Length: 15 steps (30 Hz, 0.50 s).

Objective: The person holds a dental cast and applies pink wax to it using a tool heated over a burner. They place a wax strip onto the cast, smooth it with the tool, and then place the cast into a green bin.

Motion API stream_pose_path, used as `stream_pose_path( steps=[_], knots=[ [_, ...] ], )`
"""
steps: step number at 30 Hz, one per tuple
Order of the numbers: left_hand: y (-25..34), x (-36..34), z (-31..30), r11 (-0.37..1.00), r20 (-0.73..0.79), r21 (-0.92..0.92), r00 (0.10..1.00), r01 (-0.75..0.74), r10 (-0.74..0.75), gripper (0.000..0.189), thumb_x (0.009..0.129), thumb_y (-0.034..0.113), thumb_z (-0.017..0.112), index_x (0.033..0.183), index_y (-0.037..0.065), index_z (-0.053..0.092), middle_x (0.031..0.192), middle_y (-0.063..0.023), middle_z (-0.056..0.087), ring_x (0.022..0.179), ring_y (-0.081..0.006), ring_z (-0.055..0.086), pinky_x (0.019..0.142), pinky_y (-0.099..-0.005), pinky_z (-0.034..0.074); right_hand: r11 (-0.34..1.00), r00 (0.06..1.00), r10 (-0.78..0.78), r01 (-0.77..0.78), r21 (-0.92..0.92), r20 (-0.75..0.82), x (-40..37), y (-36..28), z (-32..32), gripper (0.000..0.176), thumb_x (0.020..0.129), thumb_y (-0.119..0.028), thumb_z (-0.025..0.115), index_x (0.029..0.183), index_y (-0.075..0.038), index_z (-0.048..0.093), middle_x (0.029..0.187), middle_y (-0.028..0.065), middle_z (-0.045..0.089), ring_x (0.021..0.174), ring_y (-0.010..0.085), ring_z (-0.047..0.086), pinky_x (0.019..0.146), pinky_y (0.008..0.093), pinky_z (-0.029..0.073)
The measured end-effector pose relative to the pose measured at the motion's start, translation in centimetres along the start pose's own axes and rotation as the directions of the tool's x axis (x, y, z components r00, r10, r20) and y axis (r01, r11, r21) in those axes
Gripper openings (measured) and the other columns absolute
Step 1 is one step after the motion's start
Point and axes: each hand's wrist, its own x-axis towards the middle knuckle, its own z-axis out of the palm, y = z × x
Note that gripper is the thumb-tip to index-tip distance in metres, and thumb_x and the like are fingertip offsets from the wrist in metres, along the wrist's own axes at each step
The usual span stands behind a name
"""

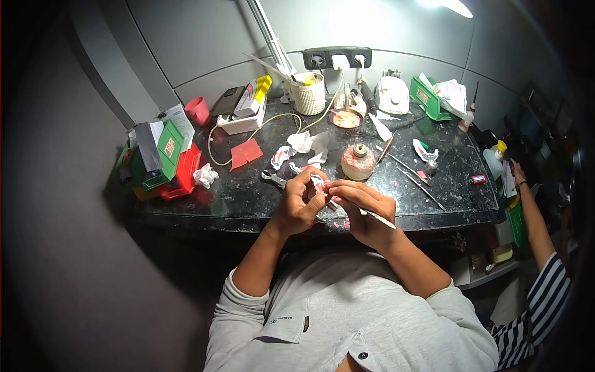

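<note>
Close to the front edge of the bench, my left hand [300,203] is closed around a small white-and-red piece [318,184], which looks like a dental model with pink wax. The fingertips of my right hand [367,208] meet at the side of this piece. A slim tool with a pale flat end [380,219] lies in my right hand and sticks out toward my right wrist; its working tip is hidden. Just beyond my hands stands a wax-spattered spirit lamp [357,165]. Pliers [273,179] lie partly behind my left hand.
Crumpled paper [300,142] and a red wax sheet [246,154] lie left of the lamp. Thin tools [420,186] and a white dental arch [425,150] are to its right. Stacked bins [164,158] stand at left. A co-worker's arm [536,214] reaches in at right.
</note>
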Motion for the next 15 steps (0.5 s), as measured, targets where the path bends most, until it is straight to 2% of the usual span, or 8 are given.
stream_pose_path(
  steps=[7, 15],
  knots=[
    [0.2, 0.17, 0.3, 0.999, -0.012, -0.021, 0.999, -0.035, 0.035, 0.018, 0.093, 0.013, 0.057, 0.106, 0.001, 0.055, 0.092, 0.0011, 0.054, 0.081, -0.0035, 0.049, 0.071, -0.0203, 0.042, 1.0, 0.998, -0.012, 0.01, -0.026, -0.058, -0.11, -0.33, 0.48, 0.017, 0.09, 0.005, 0.067, 0.107, 0.003, 0.068, 0.108, 0.0161, 0.072, 0.094, 0.0241, 0.072, 0.081, 0.0305, 0.057],
    [0.37, 0.29, 0.59, 0.996, -0.026, -0.082, 0.999, -0.025, 0.023, 0.023, 0.096, 0.021, 0.061, 0.107, 0.003, 0.053, 0.084, 0.0035, 0.052, 0.071, -0.0017, 0.047, 0.062, -0.0185, 0.039, 0.999, 0.994, -0.024, 0.02, -0.044, -0.104, -0.62, 0.03, 1.06, 0.017, 0.091, 0.006, 0.066, 0.108, 0.003, 0.067, 0.109, 0.0165, 0.071, 0.094, 0.025, 0.073, 0.079, 0.0307, 0.058]
  ],
)
